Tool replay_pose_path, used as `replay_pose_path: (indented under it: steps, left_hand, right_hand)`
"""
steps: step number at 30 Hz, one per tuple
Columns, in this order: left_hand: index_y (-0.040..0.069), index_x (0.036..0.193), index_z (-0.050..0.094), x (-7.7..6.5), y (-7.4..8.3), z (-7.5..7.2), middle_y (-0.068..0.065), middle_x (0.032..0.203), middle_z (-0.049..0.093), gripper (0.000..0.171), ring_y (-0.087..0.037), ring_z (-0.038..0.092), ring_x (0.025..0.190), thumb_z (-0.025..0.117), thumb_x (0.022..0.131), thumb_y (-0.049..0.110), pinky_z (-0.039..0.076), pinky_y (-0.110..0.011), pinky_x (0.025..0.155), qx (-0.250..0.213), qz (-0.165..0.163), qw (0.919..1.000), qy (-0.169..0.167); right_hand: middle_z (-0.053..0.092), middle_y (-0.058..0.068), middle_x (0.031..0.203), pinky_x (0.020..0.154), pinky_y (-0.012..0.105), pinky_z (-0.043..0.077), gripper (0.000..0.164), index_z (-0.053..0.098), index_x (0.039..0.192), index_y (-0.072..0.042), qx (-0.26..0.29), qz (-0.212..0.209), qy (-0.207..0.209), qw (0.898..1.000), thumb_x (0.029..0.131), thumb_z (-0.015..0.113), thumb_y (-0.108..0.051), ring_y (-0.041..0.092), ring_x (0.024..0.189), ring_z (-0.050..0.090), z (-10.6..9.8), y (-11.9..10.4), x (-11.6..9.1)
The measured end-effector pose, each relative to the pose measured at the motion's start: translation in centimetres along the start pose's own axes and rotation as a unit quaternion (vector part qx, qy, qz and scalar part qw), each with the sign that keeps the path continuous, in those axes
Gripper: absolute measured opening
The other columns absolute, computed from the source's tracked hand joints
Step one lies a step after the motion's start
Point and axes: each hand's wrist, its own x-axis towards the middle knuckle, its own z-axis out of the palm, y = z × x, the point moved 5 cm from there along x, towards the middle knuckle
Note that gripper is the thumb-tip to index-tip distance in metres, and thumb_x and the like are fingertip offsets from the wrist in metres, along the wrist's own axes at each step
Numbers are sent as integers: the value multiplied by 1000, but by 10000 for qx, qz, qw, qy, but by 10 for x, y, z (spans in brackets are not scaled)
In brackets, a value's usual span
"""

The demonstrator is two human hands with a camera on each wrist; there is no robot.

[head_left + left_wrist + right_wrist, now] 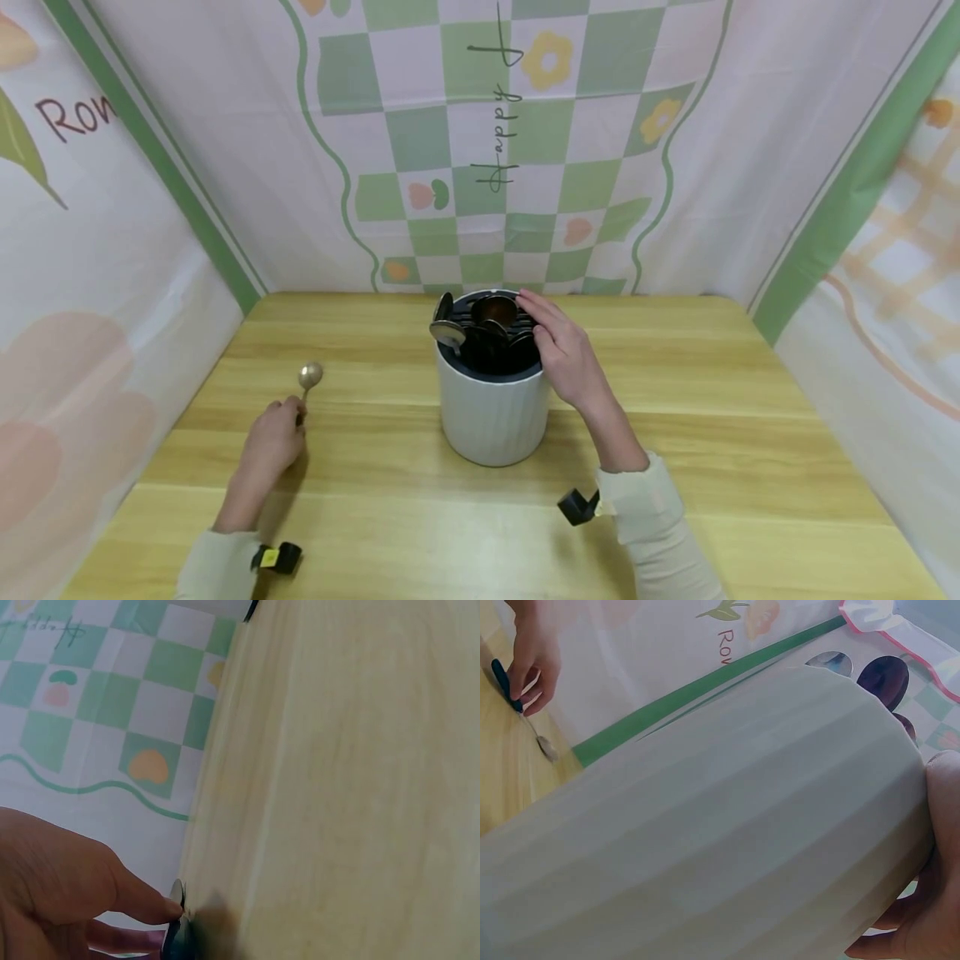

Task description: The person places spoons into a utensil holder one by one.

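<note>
On the left of the table, my left hand (273,437) pinches a spoon (311,375) by its dark handle, its shiny bowl pointing away from me. Only part of that spoon shows at the bottom of the left wrist view. A white ribbed utensil holder (493,417) with a dark inner rim stands upright near the middle. My right hand (570,354) rests against the holder's right rim, its fingers fairly straight along the edge. Several spoons and ladles stand in the holder, among them a round-bowled spoon (447,333) leaning over the left rim.
The light wooden table (390,517) runs back to a printed cloth (480,125) with green and white checks. More cloth hangs at the left and right sides. A small black camera (577,506) is strapped at the right wrist and another (285,557) at the left.
</note>
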Motion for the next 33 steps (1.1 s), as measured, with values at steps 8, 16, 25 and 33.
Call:
replay_pose_path:
  steps: [8, 16, 25, 33]
  left_hand:
    - [-14, 101, 56, -1, -6, 0, -28, 88, 61, 21, -36, 62, 78, 63, 89, 2, 55, -46, 64, 94, -242, 9994, -213]
    - [-3, 80, 54, 0, -11, 1, -12, 68, 54, 19, -23, 51, 61, 58, 94, 10, 44, -31, 49, 27, -520, 9978, -404]
    - [2, 73, 53, 1, -11, 3, -9, 65, 54, 23, -20, 52, 57, 58, 93, 10, 45, -29, 48, -85, -536, 9975, -452]
    - [0, 73, 62, 1, -8, 4, -7, 63, 57, 23, -17, 51, 55, 61, 93, 12, 44, -27, 48, -517, -466, 9971, -299]
  right_hand:
    - [41, 8, 158, 123, 50, 28, 48, 49, 147, -8, 15, -14, -22, 10000, 102, 34, -9, 26, 149, 34, 1, 0, 0]
    - [41, 5, 158, 123, 50, 27, 48, 49, 147, -10, 40, 15, -23, 10000, 102, 35, -9, 25, 149, 33, 1, 1, 0]
    - [42, 6, 158, 122, 51, 28, 47, 50, 146, -9, 28, -21, 13, 10000, 102, 35, -9, 27, 149, 34, 1, 1, 1]
    - [42, 6, 158, 123, 51, 28, 48, 50, 147, -9, 33, -26, 14, 10000, 101, 35, -9, 26, 149, 34, 1, 0, 0]
